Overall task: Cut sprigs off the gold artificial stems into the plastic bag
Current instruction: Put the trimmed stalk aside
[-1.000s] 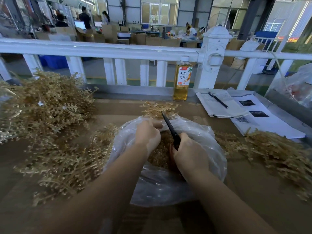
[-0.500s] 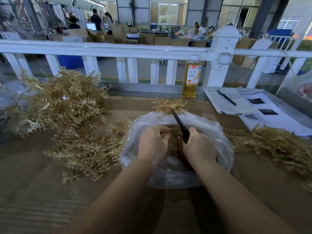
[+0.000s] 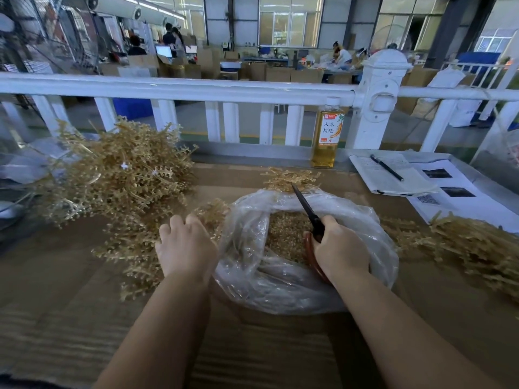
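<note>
A clear plastic bag (image 3: 283, 287) lies open on the brown table, with cut gold sprigs (image 3: 286, 234) inside it. My right hand (image 3: 341, 248) hovers over the bag's right side and grips scissors (image 3: 307, 209) whose black blades are closed and point away from me. My left hand (image 3: 186, 245) is just left of the bag, fingers curled down onto a gold stem (image 3: 209, 214) at the near edge of the big pile of gold stems (image 3: 118, 186). Whether the fingers hold that stem is hidden by the back of the hand.
More gold stems (image 3: 471, 248) lie at the right, and a small cluster (image 3: 289, 178) behind the bag. A bottle of yellow drink (image 3: 327, 136) stands by the white railing (image 3: 196, 89). A notebook with a pen (image 3: 387, 175) and printed sheets (image 3: 455, 197) lie at back right.
My left hand has left the bag and moved left to the stem pile. The right hand with the scissors has stayed over the bag.
</note>
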Motion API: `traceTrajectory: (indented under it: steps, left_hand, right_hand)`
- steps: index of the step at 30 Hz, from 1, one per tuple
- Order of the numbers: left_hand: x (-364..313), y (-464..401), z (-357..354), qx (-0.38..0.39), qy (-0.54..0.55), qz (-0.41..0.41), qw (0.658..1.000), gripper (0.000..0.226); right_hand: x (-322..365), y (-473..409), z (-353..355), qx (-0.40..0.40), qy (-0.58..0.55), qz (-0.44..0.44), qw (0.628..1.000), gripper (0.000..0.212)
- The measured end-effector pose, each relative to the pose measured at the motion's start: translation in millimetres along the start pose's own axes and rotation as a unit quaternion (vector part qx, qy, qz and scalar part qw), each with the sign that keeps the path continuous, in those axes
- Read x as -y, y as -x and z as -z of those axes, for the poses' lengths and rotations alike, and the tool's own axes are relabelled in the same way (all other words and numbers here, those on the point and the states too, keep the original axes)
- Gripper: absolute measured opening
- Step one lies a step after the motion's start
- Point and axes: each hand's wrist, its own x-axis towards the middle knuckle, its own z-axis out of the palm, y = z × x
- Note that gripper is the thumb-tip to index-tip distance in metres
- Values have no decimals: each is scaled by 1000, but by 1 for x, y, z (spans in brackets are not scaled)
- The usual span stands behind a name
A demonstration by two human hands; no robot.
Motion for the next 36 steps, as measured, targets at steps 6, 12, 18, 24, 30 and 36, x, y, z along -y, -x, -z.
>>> traceTrajectory:
  steps: [6,12,18,24,30,36]
  left_hand:
    - [12,-8,2,63,-58,19,996,37]
    - [15,-18,18,12,73,36,997,28]
    - [-7,-25,30,-59,357,-48,931,27]
    - [-38,-26,25,-22,431,-125,893,2]
    - [-61,-24,13,69,430,-140,889,6]
    - [-91,-15,-5,149,367,-171,902,9]
  right_hand:
    - [-2,1,-1,-6,4,4,1000,27]
    - [-2,1,-1,-12,5,6,1000,27]
    - [-1,1,0,-5,5,4,1000,27]
    - [-1,0,5,18,-12,-1,1000,29]
    - [0,-6,20,37,-154,-21,987,19]
    - [25,-14,40,53,-323,8,945,15]
